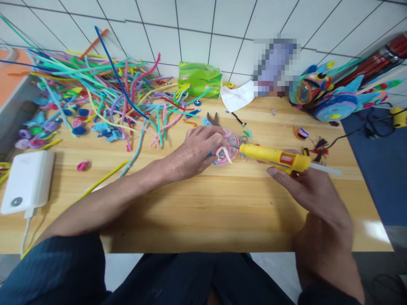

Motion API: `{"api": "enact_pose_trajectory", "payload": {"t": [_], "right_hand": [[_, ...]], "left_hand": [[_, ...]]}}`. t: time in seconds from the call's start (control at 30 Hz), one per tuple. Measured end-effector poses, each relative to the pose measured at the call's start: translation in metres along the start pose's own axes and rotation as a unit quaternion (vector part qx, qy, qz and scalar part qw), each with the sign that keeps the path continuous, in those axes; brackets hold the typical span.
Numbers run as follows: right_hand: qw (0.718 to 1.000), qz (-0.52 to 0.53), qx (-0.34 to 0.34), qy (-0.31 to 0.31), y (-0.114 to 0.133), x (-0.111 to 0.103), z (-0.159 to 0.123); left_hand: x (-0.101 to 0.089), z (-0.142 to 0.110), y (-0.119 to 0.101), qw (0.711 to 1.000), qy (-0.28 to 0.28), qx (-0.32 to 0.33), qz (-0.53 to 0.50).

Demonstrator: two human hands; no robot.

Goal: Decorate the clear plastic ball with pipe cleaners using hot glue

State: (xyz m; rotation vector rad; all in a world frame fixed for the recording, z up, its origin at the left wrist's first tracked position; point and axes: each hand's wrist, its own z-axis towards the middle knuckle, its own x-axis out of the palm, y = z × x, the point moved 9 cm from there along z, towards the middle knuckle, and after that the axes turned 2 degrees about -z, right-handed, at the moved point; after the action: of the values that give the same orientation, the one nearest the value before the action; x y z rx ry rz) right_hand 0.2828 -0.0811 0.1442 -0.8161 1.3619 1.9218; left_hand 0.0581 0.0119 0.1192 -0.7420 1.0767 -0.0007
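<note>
In front of the green packet point(200, 80), my left hand point(193, 150) pinched the pink-and-blue craft piece point(223, 154) while my right hand point(313, 190) was wrapped around the yellow glue gun point(265, 153), whose likely hot nozzle point(235, 146) could burn my nearby fingers if it slipped.

A yellow glue gun point(267, 154), stick point(327, 169) protruding, points its nozzle point(235, 146) at a round pink-rimmed craft piece point(226, 155).

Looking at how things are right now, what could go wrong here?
The tip of the yellow glue gun sits very close to the fingers of the left hand on the pink-rimmed piece, so a slip of the right hand could burn them if it is hot. Glue might also land off target, perhaps on the small scissors just beside the piece.
</note>
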Motion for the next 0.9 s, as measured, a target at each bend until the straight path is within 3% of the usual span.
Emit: {"api": "enact_pose_trajectory", "payload": {"t": [0.3, 0.9], "right_hand": [[0.995, -0.054, -0.079, 0.016, 0.032, 0.010, 0.008], [0.988, -0.099, -0.119, 0.003, 0.034, 0.017, 0.006]], "left_hand": [[-0.001, 0.001, 0.001, 1.000, -0.004, -0.008, -0.009], [-0.002, 0.001, 0.001, 1.000, -0.002, -0.013, -0.009]]}}
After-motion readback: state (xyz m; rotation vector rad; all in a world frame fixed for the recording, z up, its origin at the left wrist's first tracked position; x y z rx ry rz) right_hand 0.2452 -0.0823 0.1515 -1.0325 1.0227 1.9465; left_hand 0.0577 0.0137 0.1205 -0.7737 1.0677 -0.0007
